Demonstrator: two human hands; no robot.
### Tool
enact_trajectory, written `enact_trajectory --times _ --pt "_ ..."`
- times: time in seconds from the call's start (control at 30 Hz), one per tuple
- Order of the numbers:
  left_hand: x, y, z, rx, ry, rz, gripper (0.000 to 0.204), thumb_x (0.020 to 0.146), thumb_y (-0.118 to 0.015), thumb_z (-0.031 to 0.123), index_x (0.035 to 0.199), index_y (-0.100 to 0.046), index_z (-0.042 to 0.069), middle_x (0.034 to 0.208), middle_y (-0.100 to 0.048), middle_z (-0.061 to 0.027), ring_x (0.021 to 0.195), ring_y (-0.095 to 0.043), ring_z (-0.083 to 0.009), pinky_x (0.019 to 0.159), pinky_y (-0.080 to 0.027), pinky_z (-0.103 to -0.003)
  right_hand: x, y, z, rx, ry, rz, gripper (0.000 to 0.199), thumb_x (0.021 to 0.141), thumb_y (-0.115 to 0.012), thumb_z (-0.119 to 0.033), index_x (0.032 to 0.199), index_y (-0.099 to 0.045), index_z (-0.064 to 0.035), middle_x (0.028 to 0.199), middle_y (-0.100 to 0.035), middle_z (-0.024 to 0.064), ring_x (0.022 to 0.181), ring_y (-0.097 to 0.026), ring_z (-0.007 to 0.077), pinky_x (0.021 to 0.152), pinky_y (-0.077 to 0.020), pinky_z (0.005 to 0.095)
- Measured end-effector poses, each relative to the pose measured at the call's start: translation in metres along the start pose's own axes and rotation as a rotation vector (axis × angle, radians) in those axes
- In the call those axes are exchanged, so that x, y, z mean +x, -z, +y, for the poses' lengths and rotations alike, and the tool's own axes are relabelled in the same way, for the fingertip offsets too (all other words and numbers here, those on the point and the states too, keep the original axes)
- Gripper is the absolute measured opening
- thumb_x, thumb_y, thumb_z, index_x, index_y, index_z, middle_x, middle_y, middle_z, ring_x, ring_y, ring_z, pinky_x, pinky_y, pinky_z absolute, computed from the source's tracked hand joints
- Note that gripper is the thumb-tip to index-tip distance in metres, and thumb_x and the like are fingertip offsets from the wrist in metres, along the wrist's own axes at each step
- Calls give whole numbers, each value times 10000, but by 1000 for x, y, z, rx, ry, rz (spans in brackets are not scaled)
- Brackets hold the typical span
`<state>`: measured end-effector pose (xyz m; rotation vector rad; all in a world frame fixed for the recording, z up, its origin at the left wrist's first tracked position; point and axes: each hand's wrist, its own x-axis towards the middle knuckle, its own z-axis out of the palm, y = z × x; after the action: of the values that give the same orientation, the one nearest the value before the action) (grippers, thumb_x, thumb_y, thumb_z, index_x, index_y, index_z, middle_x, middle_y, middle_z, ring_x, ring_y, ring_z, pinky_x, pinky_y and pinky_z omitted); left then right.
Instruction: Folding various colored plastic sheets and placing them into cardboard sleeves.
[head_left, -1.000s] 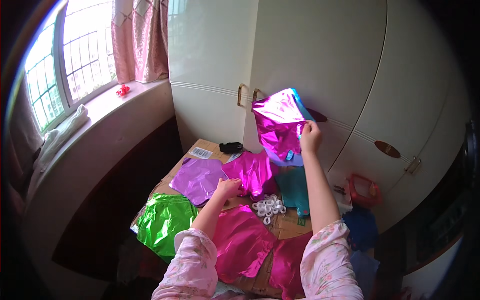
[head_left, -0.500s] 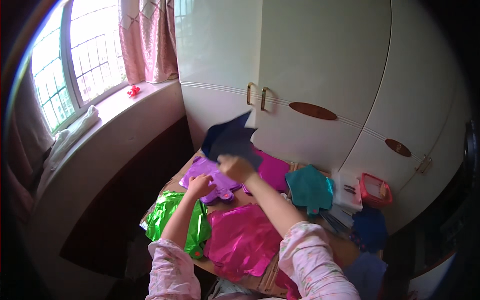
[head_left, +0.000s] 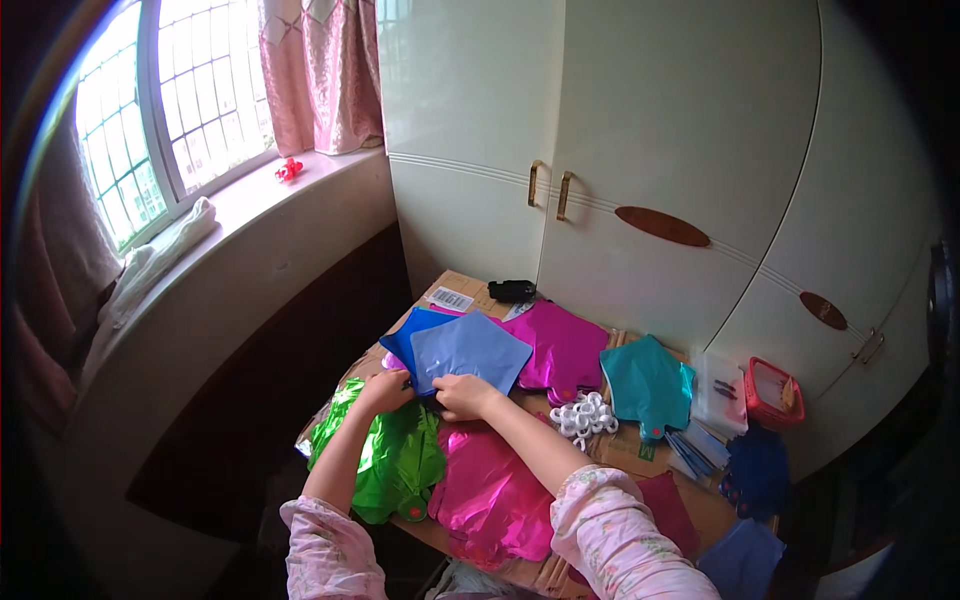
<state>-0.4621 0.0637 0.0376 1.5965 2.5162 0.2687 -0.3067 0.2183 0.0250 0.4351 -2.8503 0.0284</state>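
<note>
My left hand (head_left: pixel 387 390) and my right hand (head_left: pixel 465 396) work side by side at the near edge of a flat blue foil balloon (head_left: pixel 472 348). Its front is pale blue, and darker blue shows behind at the left; whether this is one layer or two I cannot tell. The right fingers pinch its near edge. The left fingers are closed at its lower left corner. Beneath it lie purple foil balloons, mostly hidden. Green foil balloons (head_left: pixel 385 455) spread below my left hand, and pink ones (head_left: pixel 492 490) lie under my right forearm.
Magenta balloons (head_left: pixel 562 345), teal balloons (head_left: pixel 648 385) and a bunch of white rings (head_left: pixel 584 418) rest on the cardboard-covered table. At the right are a clear tray (head_left: pixel 718 392), a red basket (head_left: pixel 773 393) and dark blue balloons (head_left: pixel 756 470). A black object (head_left: pixel 512 291) lies near the wardrobe (head_left: pixel 470 225).
The blue balloon has come down from the air onto the purple pile. My right hand has lowered with it, and my left hand has closed at its corner. The view has shifted slightly.
</note>
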Motion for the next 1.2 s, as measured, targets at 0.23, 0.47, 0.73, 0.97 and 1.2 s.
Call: enact_trajectory --times 0.23,0.47,0.73,0.97,1.2 --pt "-11 6 1 -23 -12 -15 372 812 -619 362 1038 -627 67 1058 -642 -147 1023 -598 -322 876 -448 -490 -4 -19 6 197 -212 96 143 841 -585 -207 804 -641 -80 865 -612 122 823 -632 322 733 -513 409" --pt "-28 1 3 -167 -162 154 292 817 -632 277 1045 -645 96 1046 -649 -118 988 -605 -317 864 -456 -449 1 -18 7 508 -548 296 166 793 -649 -230 851 -705 -84 843 -671 130 792 -648 315 716 -513 400" --pt "-24 -8 19 -149 -241 357 208 831 -599 202 1005 -657 104 1081 -643 -65 1062 -560 -272 888 -425 -435 0 -29 9 636 -680 420 192 731 -740 -215 842 -704 -62 799 -686 128 721 -665 264 670 -511 351" --pt "-20 -7 28 59 -279 346 238 846 -577 260 1043 -666 159 1070 -627 -22 1036 -537 -240 824 -405 -431 -3 -31 11 724 -756 417 200 726 -763 -210 819 -705 -42 746 -690 112 672 -661 188 634 -508 313" --pt "-2 -9 17 144 19 121 422 875 -503 491 1154 -638 205 1218 -581 -46 1184 -453 -288 918 -358 -495 -6 -21 13 896 -804 378 193 777 -720 -205 850 -703 -27 772 -702 88 696 -652 144 651 -500 287"
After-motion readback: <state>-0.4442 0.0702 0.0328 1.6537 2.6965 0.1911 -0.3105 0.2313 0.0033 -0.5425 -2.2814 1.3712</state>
